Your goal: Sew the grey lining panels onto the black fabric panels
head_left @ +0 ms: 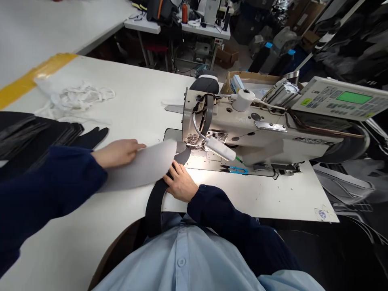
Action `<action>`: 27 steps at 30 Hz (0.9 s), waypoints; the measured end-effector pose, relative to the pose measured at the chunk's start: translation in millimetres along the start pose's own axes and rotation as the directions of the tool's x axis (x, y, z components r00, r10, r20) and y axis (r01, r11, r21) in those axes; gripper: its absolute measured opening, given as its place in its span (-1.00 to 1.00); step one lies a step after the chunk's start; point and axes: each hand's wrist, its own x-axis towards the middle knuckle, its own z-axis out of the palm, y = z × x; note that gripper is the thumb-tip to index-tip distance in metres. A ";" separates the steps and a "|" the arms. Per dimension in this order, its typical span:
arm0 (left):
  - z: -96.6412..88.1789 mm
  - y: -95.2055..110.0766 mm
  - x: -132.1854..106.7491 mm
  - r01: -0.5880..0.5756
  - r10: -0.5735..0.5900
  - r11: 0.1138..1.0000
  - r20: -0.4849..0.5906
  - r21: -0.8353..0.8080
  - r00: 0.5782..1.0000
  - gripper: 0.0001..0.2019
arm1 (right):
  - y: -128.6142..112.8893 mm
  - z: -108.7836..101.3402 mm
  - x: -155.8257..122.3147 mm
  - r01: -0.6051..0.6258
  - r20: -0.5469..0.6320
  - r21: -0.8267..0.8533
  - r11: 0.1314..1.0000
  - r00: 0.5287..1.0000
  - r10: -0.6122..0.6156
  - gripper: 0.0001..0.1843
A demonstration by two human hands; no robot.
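Note:
A light grey fabric panel (142,163) with a rounded end reaches toward the needle area of the sewing machine (242,121). My left hand (119,153) grips the panel's upper edge, index finger stretched along it. Beside the panel's rounded tip is my right hand (182,184), its fingers bent over a black strip (154,208). That strip runs from under the fingers down over the table's front edge into my lap. A small dark grey piece (182,157) lies by the presser foot. How the fabrics join under the foot is hidden.
Blue thread snips (238,170) lie on the machine bed. Stacked dark fabric pieces (36,137) are at the left, with white tangled strips (85,96) behind. A control panel (345,99) stands right of the machine head. A cardboard box (226,85) sits behind it.

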 end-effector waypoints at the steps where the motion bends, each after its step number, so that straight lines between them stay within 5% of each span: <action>1: 6.9 17.2 6.6 -0.090 0.090 0.996 0.022 -0.025 0.996 -0.53 | 0.6 0.8 0.4 0.007 -0.006 0.009 1.000 1.000 -0.007 -0.55; 4: 23.0 59.4 12.5 -0.306 0.312 0.947 0.066 -0.095 0.948 -0.38 | 8.5 0.3 0.1 0.047 -0.027 0.023 0.999 0.999 -0.046 -0.58; 8: 29.9 87.4 13.5 -0.265 0.268 0.960 0.023 -0.087 0.963 -0.31 | 16.4 0.9 0.2 0.062 -0.040 0.048 0.997 0.997 -0.060 -0.61; 16: 22.8 93.3 37.8 -0.191 0.190 0.981 -0.034 -0.039 0.981 -0.55 | -10.9 19.5 14.3 -0.131 -0.038 0.030 0.991 0.991 0.132 -0.51; 22: 26.2 100.1 28.0 -0.287 0.288 0.958 -0.008 0.024 0.958 -0.47 | -9.9 23.2 12.7 -0.084 -0.085 -0.035 0.996 0.993 0.081 -0.57; 27: 23.7 104.8 32.1 -0.298 0.298 0.954 -0.002 0.021 0.955 -0.45 | -5.9 19.3 12.0 -0.040 -0.013 -0.059 0.997 0.999 0.040 -0.64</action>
